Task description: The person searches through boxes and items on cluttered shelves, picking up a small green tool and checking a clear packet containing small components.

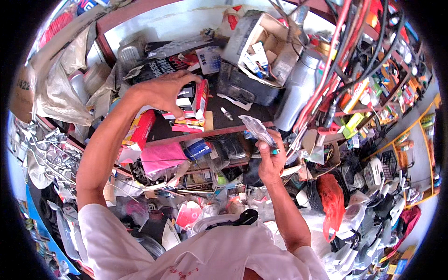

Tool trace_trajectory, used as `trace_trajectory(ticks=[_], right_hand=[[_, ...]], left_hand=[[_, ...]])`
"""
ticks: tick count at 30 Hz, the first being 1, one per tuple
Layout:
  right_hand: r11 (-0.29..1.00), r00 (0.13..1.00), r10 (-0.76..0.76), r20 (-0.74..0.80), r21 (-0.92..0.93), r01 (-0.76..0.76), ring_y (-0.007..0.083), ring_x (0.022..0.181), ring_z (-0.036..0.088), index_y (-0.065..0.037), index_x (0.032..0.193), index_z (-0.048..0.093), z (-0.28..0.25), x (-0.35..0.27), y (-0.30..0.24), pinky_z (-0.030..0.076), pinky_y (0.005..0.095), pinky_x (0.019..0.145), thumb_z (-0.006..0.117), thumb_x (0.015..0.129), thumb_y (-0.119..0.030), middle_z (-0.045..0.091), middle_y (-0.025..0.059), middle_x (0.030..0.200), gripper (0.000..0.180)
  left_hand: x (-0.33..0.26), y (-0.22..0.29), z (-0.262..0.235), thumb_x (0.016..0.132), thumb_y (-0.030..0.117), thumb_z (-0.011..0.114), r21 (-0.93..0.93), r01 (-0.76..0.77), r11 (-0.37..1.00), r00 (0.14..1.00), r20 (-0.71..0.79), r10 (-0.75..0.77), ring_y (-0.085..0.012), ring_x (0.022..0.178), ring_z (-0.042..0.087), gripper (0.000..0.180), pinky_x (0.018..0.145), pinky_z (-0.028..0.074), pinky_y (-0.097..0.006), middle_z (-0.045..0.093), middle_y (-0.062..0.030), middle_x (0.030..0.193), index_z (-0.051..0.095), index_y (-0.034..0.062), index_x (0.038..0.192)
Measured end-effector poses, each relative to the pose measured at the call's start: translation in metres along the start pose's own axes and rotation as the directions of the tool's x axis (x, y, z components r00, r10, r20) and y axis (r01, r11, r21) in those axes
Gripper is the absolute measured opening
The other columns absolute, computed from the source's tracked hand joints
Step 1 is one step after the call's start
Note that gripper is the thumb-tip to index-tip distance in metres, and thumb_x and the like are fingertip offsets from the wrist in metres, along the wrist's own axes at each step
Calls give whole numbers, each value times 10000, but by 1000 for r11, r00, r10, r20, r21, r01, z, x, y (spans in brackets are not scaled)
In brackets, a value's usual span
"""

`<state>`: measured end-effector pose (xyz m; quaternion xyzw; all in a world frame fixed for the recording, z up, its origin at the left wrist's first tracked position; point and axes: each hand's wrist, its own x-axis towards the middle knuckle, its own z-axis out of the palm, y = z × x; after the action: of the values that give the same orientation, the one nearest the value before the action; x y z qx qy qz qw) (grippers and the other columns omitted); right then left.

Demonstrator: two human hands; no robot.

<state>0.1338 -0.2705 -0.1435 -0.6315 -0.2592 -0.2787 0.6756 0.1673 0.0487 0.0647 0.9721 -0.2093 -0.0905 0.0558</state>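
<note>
My left hand [163, 93] curves over a small group of red, white and black boxes [200, 100] on the dark shelf. Its fingers reach the far side and its thumb the near side. My right hand [272, 161] is closed on a clear plastic packet [256, 129] at the shelf's front edge; a small teal-tipped item shows by its fingers, too small to name. Between the hands, a small white and metal part like a spark plug [226, 113] lies loose. A red and yellow box [140, 130] sits under my left forearm.
Behind stands an open carton [270, 51] on a black case [242, 84], beside a silver bottle [298, 91]. Red and black cables [333, 60] hang at the right. Below the shelf edge lie a pink packet [163, 156], a blue box [197, 149] and a red bag [331, 200].
</note>
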Motion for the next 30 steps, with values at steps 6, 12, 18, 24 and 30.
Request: trace_trajectory(ticks=[6,12,18,24,30], right_hand=[[972,980,199,-10,133,-196,264,1087,604,34,1106,641,-17,-12,-21,455,378,990,666,1011,-228,640,167,1183,280],[965,972,234,-22,128,-230,169,1096,570,48,1254,626,-27,-7,-32,433,322,1006,641,1036,-256,623,104,1205,375],[871,926,364,-98,388,-302,88,895,593,-7,1250,652,-26,-10,-21,470,263,832,693,1019,-262,685,16,1082,347],[849,920,387,-52,409,-334,67,976,595,-11,1290,638,-22,15,-41,453,241,864,689,1024,-253,692,5,1137,363],[913,954,299,0,290,-286,92,986,611,23,1238,636,-20,30,-43,490,290,889,687,1024,-294,713,9,1078,386]], left_hand=[[1,20,-7,589,331,904,131,69,989,998,-7,-69,-442,1522,282,1210,1263,241,-485,285,-283,1637,284,94,1601],[8,54,-13,757,279,839,192,-45,980,987,-140,73,-390,1319,545,643,1149,404,-454,600,-225,1383,625,22,1307],[34,92,28,919,118,645,286,-81,955,983,-135,124,-393,1018,700,302,928,545,-493,734,-178,1122,708,52,1206],[68,91,47,895,250,702,508,58,859,912,-378,162,-351,838,724,219,709,573,-470,737,-151,912,709,62,1007],[59,114,46,759,318,846,513,72,855,619,-695,366,-278,899,659,380,681,571,-389,668,-97,962,620,79,947]])
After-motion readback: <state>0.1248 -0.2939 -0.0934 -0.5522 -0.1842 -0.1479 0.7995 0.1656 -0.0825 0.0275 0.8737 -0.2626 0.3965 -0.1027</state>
